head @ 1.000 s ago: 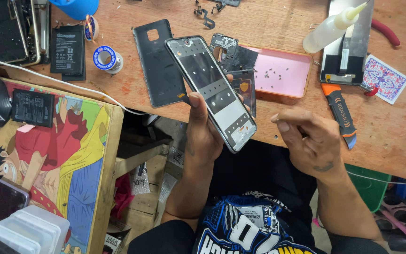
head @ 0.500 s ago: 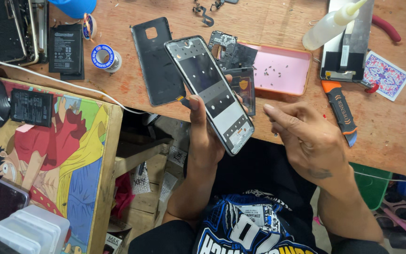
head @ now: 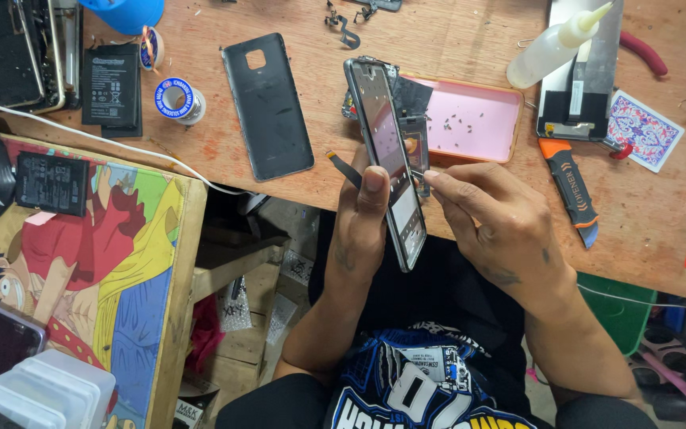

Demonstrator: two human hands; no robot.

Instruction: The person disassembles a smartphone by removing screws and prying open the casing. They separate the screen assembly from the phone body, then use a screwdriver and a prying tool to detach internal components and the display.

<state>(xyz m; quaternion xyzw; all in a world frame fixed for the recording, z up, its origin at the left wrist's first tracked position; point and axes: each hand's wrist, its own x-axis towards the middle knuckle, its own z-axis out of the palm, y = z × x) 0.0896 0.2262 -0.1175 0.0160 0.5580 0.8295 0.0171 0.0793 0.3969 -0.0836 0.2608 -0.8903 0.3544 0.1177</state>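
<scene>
My left hand [head: 363, 222] grips an opened phone body [head: 387, 159] by its lower half, tilted on edge so its inside faces right. A thin flex strip [head: 348, 168] hangs from its left side. My right hand [head: 494, 226] is at the phone's right edge, thumb and forefinger pinched together on something small that I cannot make out. Behind the phone a pink tray [head: 470, 119] with several tiny screws lies on the wooden bench [head: 438, 48]. A dark back cover [head: 267, 107] lies flat to the left.
A glue bottle [head: 553, 44] and a phone screen panel [head: 581, 71] lie at the back right, with an orange utility knife [head: 569, 187] and a patterned card [head: 645, 131]. Solder wire spool [head: 178, 97], batteries [head: 111, 83] and a cartoon-printed side table [head: 81, 262] are on the left.
The phone has been turned from lying face-up to standing on edge. My right hand has moved left from the bench edge to the phone's side.
</scene>
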